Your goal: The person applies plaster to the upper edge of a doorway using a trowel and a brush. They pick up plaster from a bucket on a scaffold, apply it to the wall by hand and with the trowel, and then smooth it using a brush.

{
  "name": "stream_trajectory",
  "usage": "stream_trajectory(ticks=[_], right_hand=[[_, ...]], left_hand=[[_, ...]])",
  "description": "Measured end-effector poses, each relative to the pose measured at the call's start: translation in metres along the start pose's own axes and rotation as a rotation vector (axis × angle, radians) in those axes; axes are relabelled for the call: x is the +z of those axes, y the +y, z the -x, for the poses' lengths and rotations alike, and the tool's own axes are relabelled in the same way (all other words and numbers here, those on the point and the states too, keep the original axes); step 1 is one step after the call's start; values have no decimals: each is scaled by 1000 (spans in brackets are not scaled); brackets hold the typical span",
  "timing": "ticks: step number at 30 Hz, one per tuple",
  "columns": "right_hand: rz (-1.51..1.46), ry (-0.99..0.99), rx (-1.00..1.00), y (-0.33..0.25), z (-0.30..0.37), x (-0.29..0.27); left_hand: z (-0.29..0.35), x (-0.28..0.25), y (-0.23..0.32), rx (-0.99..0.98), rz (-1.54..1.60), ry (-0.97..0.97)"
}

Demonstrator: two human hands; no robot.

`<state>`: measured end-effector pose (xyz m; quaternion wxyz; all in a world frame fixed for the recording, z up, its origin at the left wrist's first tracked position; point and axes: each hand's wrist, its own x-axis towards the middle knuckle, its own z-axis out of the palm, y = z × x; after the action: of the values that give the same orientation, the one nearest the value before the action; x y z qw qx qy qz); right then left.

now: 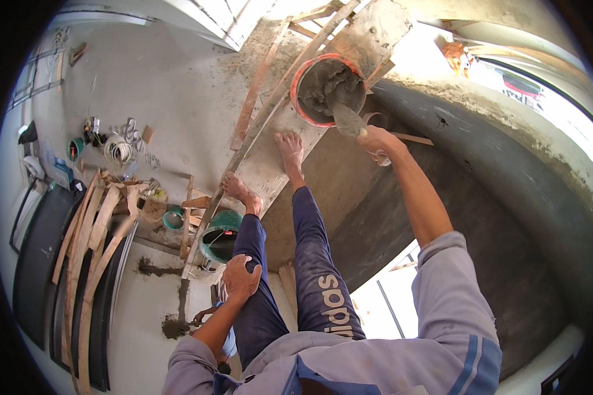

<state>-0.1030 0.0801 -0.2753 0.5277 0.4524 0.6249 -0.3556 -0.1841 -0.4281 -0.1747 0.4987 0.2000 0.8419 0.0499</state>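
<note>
Grey floor (158, 79) spreads upper left, seen below. Dark grey wall (501, 184) runs down the right side. Long mortar-stained board (259, 158) crosses the middle on a diagonal; both bare feet (290, 153) on it. Stack of dark panels (39, 257) at left edge, loose wooden planks (96, 240) lying across it. Orange-rimmed bucket (294, 92) at the board's upper part, just beyond the feet, loaded with wet grey mortar (323, 82), surface lumpy. Green bucket (227, 222) near left foot, past the board's edge, partly hidden by the leg. Coil of pale cable (117, 152) on the floor among small tools, too small to sort.

Right hand (378, 141): just right of the orange-rimmed bucket, arm stretched out, fingers wrapped tight on the trowel handle. Left hand (242, 278): laid on the left knee, fingers fairly wide, loosely bent over the trouser leg. Trowel (349, 121): blade slants over the bucket's lower right rim, tip at the mortar; can't tell how deep.
</note>
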Motion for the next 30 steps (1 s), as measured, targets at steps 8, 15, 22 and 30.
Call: stream_trajectory(ticks=[8,15,22,30], right_hand=[[-150,220,-38,15,-86,38],[675,217,-30,-6,-20,-37],[463,256,-39,-2,-49,-7],[533,259,-73,-11,-88,32]], left_hand=[[-7,72,-108,-535,736,103],[22,158,-163,-1084,1193,187],[-54,188,-181,-1189,1646,309],[-137,224,-231,-1297,2082,248]])
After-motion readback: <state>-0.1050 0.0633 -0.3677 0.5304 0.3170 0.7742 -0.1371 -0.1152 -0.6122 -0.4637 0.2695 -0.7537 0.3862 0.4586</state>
